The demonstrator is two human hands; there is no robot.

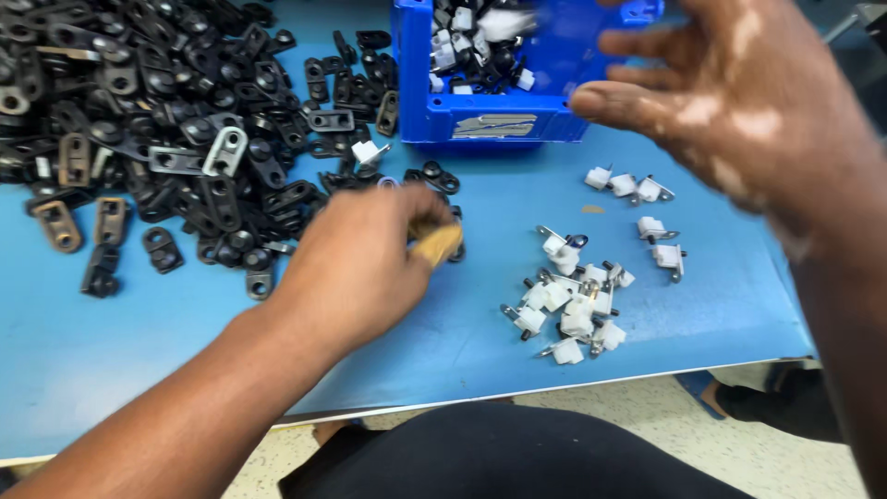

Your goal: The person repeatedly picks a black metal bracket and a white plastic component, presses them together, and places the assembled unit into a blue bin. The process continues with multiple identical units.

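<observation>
- Tan in colour, a small flat piece [436,242] sits at the fingertips of the left hand [365,263], low over the blue desk [462,342]. The hand is closed around it in a pinch; the fingers themselves are hidden behind the back of the hand, so how tightly they close cannot be told.
- The tan piece sticks out to the right of the left hand, and its long axis seems to run left to right with a small tilt. It is at the right edge of the pile of dark metal brackets [176,139], which covers the far left part of the desk.
- The right hand [739,102] is lifted above the desk on the far right, blurred. Its fingers are spread and a little bent, pointing left, and nothing can be seen in it.
- Just left of these fingertips, on the far side of the desk, stands the blue bin [499,115], which holds white and black small parts.
- The group of white plastic clips [573,310] lies on the near right of the desk, between the two hands, to the right of the tan piece and near to it. A few more white clips [637,189] lie farther away, under the right hand.
- The left hand is the one nearer to the tan piece and the brackets; the right hand is nearer to the bin.
</observation>
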